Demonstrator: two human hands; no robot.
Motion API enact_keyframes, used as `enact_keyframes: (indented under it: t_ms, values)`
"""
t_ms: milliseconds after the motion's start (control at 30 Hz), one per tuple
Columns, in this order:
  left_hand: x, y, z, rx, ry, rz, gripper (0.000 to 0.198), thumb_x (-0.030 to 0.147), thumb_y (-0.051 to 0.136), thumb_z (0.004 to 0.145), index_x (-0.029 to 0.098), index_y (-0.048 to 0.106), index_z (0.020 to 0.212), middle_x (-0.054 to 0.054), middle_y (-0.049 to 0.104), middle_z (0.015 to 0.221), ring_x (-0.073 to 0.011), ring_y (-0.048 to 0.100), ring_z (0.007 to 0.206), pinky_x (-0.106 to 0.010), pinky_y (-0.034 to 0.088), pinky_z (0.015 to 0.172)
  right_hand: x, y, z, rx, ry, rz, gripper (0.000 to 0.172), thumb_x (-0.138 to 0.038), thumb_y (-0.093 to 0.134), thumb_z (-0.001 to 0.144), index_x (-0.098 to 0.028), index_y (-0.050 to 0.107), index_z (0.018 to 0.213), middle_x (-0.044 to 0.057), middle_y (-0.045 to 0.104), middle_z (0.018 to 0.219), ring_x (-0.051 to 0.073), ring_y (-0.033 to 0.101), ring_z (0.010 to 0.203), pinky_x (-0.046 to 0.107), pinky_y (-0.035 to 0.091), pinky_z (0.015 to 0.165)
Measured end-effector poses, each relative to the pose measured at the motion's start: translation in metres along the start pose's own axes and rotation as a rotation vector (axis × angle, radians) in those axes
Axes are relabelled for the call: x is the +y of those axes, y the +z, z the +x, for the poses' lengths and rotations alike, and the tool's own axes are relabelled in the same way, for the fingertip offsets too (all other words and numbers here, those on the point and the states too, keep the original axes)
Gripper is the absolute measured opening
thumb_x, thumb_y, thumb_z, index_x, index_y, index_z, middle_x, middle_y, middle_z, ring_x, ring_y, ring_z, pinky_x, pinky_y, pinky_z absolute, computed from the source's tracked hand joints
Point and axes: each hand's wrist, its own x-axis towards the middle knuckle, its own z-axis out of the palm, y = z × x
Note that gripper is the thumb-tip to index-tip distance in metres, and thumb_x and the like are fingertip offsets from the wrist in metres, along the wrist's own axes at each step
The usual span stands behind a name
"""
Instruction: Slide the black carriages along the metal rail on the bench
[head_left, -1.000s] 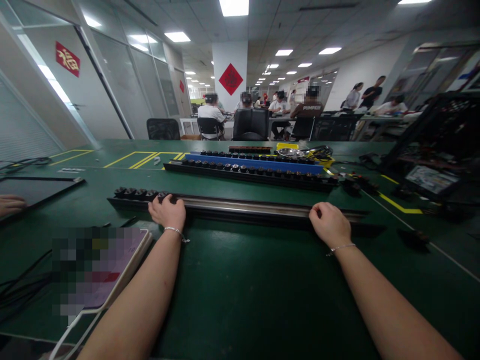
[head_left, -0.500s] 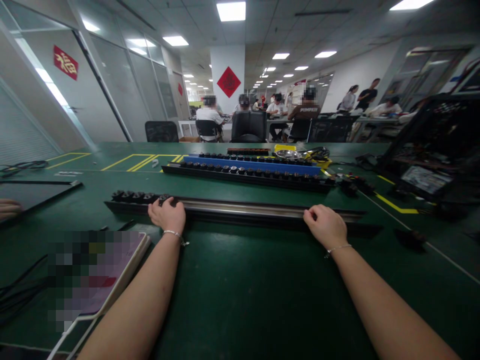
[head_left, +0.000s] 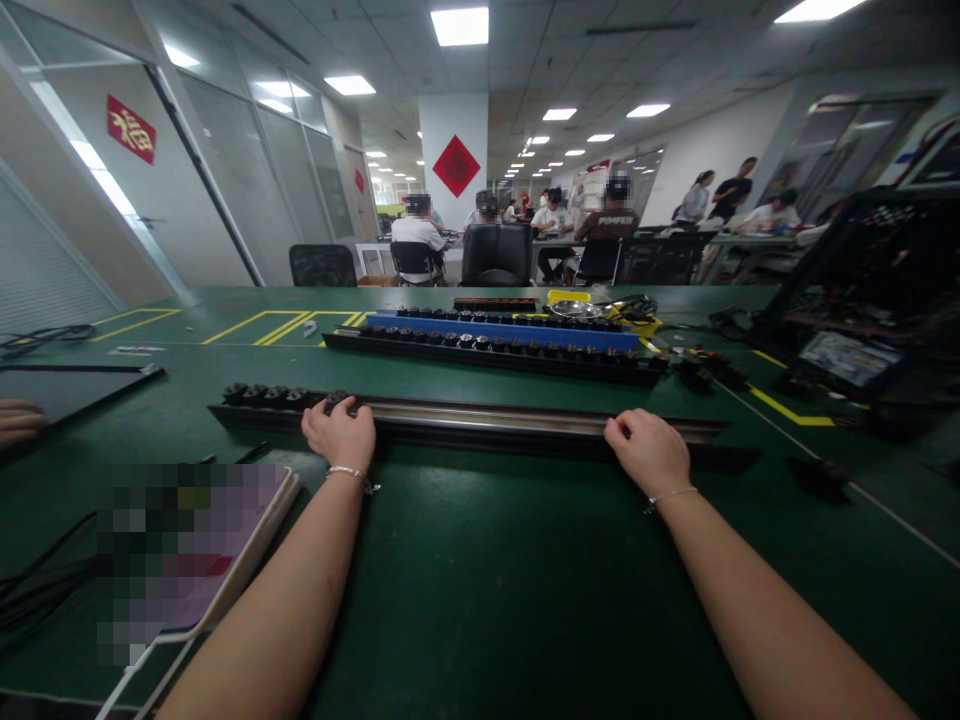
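A long black rail [head_left: 480,431] with a shiny metal channel lies across the green table in front of me. Small black round parts [head_left: 275,396] sit in a row at its left end. My left hand [head_left: 341,432] is closed over the rail beside this row, its curled fingers on the last of these parts and partly hiding it. Farther right, my right hand [head_left: 649,448] pinches the rail's front edge, thumb and index finger together. Both hands wear thin bracelets.
Behind lie another black rail [head_left: 495,362] and a blue rail [head_left: 517,328], both lined with black parts. A metal dish [head_left: 576,309] and cables sit farther back. A pixelated device [head_left: 195,550] lies front left; another person's hand [head_left: 21,422] touches a dark panel [head_left: 90,385].
My left hand has slid slightly to the right along the rail. The right hand has hardly moved, and the rail stays in place.
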Motion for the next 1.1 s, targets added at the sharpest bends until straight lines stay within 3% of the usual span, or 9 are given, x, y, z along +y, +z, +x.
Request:
enact_keyframes:
  t_ms: [1100]
  values:
    - [0.008, -0.006, -0.011, -0.052, 0.046, 0.001, 0.031, 0.028, 0.052, 0.075, 0.02, 0.07, 0.1, -0.011, 0.047, 0.126, -0.032, 0.031, 0.127, -0.046, 0.029, 0.105, 0.0, 0.002, 0.0, 0.024, -0.038, -0.041, 0.032, -0.031, 0.038, 0.083, -0.019, 0.05, 0.056, 0.004, 0.056, 0.067, 0.016, 0.047, 0.065, 0.029, 0.027, 0.058]
